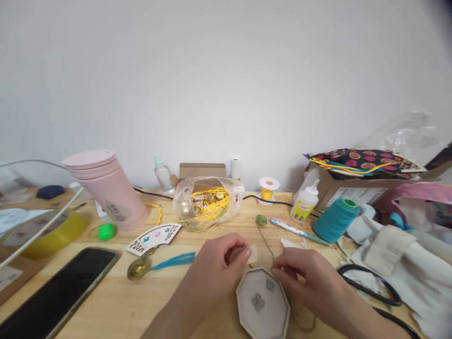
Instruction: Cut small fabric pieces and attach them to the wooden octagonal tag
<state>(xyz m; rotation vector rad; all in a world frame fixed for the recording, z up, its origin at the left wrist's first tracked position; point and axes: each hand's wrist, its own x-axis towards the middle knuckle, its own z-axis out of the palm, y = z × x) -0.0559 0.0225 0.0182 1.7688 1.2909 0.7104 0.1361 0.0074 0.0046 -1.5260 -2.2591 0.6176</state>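
Octagonal dish (273,310) lay between your hands. Left hand (219,264) pinched pale scrap (253,254) by dish's far rim; right hand (310,278), at right rim, apparently pinched thin cord (267,239), stretching beyond dish toward green ball (261,220), right hand nearer.

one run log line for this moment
left hand: pinching pale piece | right hand: beside octagonal tray, hold unclear | inside tray: two grey flower shapes | beyond: green thread ball

Craft workspace — teal thread cone (334,221); yellow spool (268,190); wooden table (120,306).
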